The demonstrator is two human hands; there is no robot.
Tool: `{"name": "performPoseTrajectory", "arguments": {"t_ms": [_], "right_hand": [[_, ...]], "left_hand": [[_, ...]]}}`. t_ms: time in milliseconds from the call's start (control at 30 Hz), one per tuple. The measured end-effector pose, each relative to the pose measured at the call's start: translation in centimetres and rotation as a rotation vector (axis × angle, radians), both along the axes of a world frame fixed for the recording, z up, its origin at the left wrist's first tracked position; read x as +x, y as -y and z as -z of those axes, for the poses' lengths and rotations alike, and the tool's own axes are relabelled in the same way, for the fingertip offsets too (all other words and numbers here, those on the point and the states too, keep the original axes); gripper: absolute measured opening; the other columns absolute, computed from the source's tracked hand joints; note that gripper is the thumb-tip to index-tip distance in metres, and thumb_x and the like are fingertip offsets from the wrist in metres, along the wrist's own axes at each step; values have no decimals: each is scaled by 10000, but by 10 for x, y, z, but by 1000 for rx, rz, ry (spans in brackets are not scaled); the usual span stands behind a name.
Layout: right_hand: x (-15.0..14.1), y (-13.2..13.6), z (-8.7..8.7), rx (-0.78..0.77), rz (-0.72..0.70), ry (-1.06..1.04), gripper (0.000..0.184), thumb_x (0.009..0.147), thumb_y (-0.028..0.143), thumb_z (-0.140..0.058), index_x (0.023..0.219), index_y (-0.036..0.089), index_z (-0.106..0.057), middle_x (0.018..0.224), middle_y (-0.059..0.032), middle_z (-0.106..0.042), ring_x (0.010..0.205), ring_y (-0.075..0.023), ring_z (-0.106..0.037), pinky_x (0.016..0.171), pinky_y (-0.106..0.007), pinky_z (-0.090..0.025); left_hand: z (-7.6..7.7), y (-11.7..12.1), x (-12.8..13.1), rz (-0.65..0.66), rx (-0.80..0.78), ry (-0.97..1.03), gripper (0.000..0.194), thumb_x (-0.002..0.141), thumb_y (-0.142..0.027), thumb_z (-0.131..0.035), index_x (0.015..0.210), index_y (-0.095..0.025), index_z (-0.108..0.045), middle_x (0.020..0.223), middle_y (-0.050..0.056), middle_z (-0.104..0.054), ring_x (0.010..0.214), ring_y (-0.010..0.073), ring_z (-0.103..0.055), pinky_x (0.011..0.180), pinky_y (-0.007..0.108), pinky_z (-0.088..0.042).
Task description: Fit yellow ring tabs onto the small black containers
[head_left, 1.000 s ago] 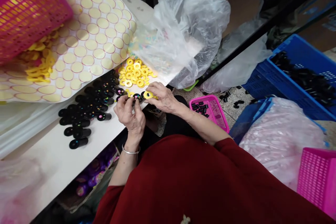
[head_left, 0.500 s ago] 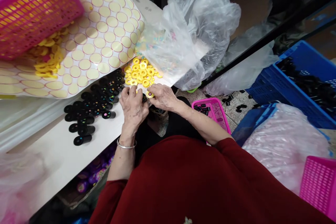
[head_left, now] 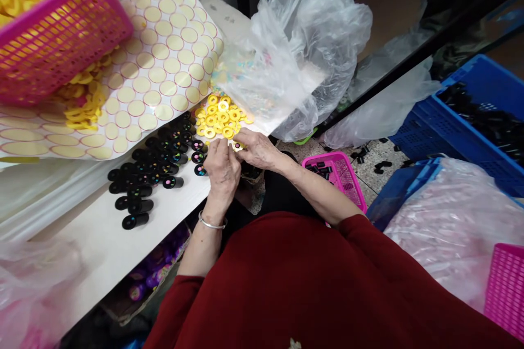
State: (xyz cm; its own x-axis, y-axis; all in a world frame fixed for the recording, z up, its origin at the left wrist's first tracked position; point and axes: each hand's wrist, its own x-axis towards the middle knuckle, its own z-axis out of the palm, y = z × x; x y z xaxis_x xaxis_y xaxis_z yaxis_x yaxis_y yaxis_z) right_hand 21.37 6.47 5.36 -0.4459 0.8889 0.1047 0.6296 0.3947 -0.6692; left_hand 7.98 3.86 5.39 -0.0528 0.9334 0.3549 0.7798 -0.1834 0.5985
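Observation:
My left hand [head_left: 221, 169] and my right hand [head_left: 257, 148] meet at the front edge of the white shelf [head_left: 106, 245], fingers pinched together on a small piece with a yellow ring [head_left: 236, 145]. Just beyond my fingers lies a heap of yellow rings [head_left: 220, 115]. To the left of my hands, several black tubes [head_left: 153, 166] with coloured ends lie in rows on the shelf. A silver bangle [head_left: 212, 223] sits on my left wrist.
A sheet of round stickers [head_left: 164, 60] drapes over the shelf under a pink basket [head_left: 61, 38] of yellow rings. A clear plastic bag [head_left: 303, 49] bulges behind the heap. On the floor stand a small pink basket [head_left: 339, 174], a blue crate [head_left: 470, 114] of black parts and a pinkish bag [head_left: 458, 223].
My hands have drawn closer together near the ring heap. My left hand has moved right, leaving a black tube on the shelf.

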Motion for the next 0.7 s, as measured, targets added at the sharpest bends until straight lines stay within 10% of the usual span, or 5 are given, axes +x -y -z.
{"name": "performPoseTrajectory", "arguments": {"t_ms": [267, 700], "right_hand": [[2, -10, 26, -6, 16, -296, 205, 745, 138, -518, 916, 120, -631, 839, -22, -532, 811, -144, -513, 739, -261, -382], [6, -2, 12, -1, 143, -105, 207, 758, 123, -482, 905, 136, -627, 943, -71, -586, 833, -173, -540, 728, -278, -404]], "left_hand": [[-6, -8, 17, -76, -219, -171, 232, 826, -201, -445, 601, -170, -495, 598, 22, -506, 602, 138, -457, 618, 275, -302], [-8, -14, 25, 13, -275, -126, 278, 833, -211, -453, 557, -182, -441, 517, -14, -429, 535, 117, -358, 589, 269, -264]]}}
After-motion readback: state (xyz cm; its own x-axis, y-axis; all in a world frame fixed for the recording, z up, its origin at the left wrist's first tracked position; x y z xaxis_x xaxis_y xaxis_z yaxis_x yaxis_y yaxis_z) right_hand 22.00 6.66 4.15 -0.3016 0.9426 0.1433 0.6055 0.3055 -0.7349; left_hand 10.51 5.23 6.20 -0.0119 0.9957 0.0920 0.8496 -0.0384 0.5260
